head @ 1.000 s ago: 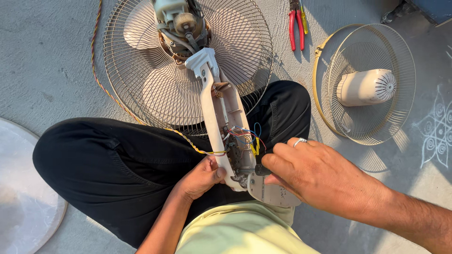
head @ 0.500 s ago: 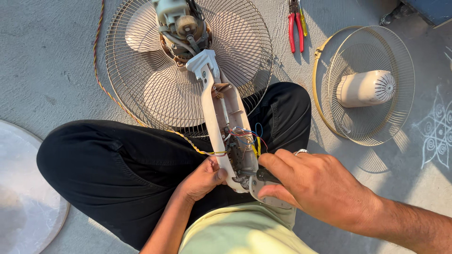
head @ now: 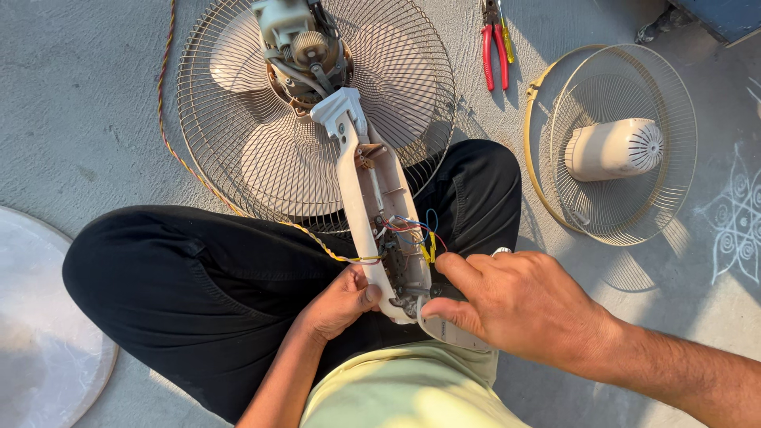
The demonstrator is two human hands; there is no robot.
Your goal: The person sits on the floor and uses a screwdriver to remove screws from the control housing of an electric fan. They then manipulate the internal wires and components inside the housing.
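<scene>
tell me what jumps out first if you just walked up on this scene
The opened fan neck lies across the seated person's lap, coloured wires spilling from it, with the left hand gripping its lower end and the right hand at the wiring. Behind it lies the fan's wire guard and blades; to the right a second guard holds a cream motor cover, with red-handled pliers above.

The fan housing (head: 372, 198) is smooth cream plastic, the grille (head: 238, 119) thin metal wire, the floor (head: 79, 119) rough matt concrete.
</scene>
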